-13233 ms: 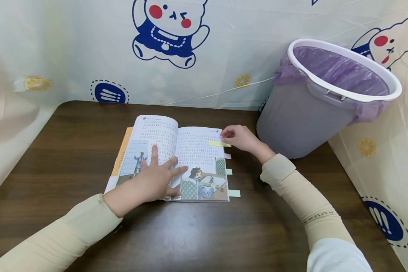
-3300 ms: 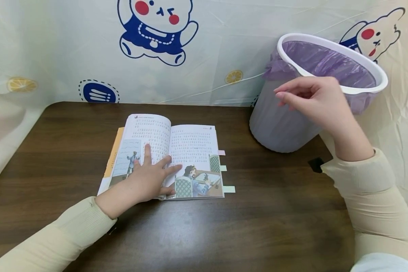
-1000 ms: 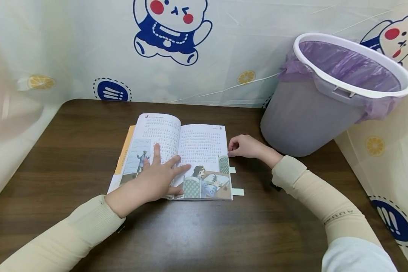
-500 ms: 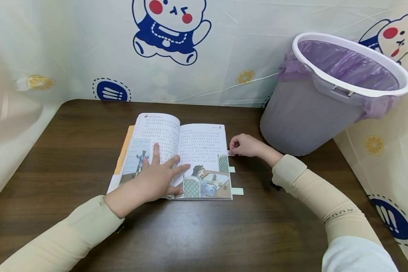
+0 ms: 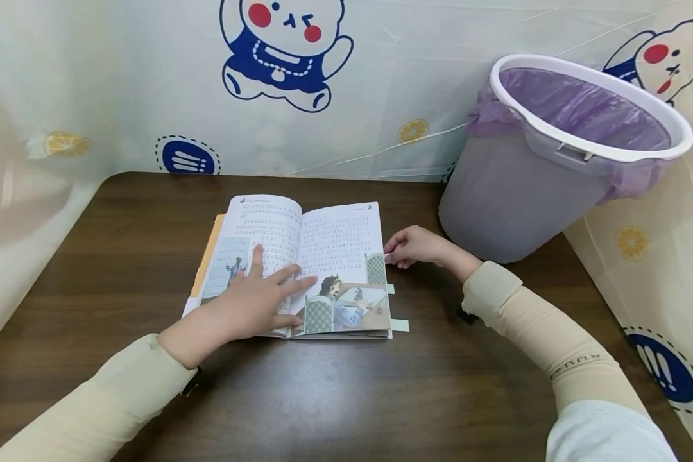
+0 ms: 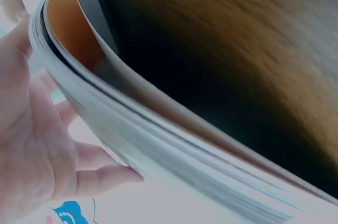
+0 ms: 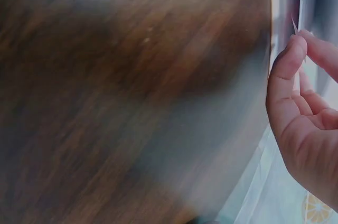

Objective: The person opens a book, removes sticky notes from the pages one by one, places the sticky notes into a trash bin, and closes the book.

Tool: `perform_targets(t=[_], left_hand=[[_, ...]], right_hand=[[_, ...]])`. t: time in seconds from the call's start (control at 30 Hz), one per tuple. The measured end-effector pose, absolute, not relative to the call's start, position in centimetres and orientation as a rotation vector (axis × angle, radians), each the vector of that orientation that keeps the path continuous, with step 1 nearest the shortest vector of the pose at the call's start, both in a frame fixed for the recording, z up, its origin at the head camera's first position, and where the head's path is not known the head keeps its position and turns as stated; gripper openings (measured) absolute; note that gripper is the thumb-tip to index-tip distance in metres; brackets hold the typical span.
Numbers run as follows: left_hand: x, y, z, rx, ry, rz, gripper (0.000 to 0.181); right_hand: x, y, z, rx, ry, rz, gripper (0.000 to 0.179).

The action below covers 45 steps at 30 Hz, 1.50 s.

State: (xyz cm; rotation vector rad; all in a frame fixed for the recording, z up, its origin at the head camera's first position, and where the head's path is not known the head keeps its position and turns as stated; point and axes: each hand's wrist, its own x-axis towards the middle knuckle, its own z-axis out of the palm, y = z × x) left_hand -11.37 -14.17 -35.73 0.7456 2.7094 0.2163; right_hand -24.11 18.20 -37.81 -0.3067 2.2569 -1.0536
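An open book [image 5: 341, 234] with printed text and colour pictures lies on the table. My left hand [image 5: 242, 307] rests on it with spread fingers, across the left page and the fold. At the right edge my right hand [image 5: 420, 247] pinches a small pink sticky tab [image 5: 387, 258] between thumb and index finger. The right-hand page is raised a little off the pages below. In the right wrist view the tab [image 7: 295, 25] shows as a thin sliver at the fingertips. Lower down, a short pale green tab [image 5: 390, 289] and a longer one [image 5: 400, 325] stick out.
A grey bin [image 5: 496, 192] with a white rim and purple liner stands at the back right, just beyond my right hand. A patterned cloth [image 5: 381, 77] hangs behind and beside the brown wooden table [image 5: 300, 398].
The yellow tab pinched earlier is gone from the page; my right hand was near the bin, then returned to the pink tab. In the last half second the right page has lifted.
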Motion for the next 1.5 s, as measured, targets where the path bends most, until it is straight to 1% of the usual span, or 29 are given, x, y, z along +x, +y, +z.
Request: perform_targets(t=[0.23,0.5,0.6,0.73,0.83,0.97,1.1,1.27,1.4,1.5], left_hand=[[-11.5,-14.9,-35.6,0.785,2.695,0.248,0.072],[-11.5,-15.3,-35.6,0.779,2.702,0.293,0.069],[-11.4,-15.4,-35.5,0.781,2.734,0.309,0.066],[-11.2,-15.5,-35.2,0.798,2.813,0.312,0.055],[-11.2,-15.5,-34.8,0.767,2.863,0.372,0.046],[-11.3,-15.6,-34.4,0.681,2.892,0.497,0.040],[-11.4,-15.8,-33.5,0.618,2.918,0.609,0.037],[-12.0,-15.7,-32.3,0.527,2.968,0.782,0.033],[-12.8,-15.2,-31.6,0.518,2.976,0.885,0.030],[-13.1,-14.8,-31.1,0.515,2.958,0.951,0.033]], right_hand=[[-24.0,18.4,-37.1,-0.316,2.218,-1.053,0.022],[-23.6,18.3,-35.8,-0.338,2.169,-1.173,0.022],[-23.4,18.1,-35.0,-0.336,2.157,-1.229,0.019],[-23.1,17.5,-34.0,-0.349,2.112,-1.310,0.014],[-22.7,16.9,-33.3,-0.381,2.074,-1.359,0.014],[-22.2,15.7,-32.4,-0.413,2.045,-1.401,0.016],[-22.0,14.2,-31.3,-0.440,2.031,-1.418,0.016],[-21.9,12.4,-30.0,-0.504,2.022,-1.424,0.013],[-21.8,11.1,-29.6,-0.508,2.005,-1.432,0.010],[-21.9,9.9,-29.3,-0.525,2.021,-1.411,0.009]])
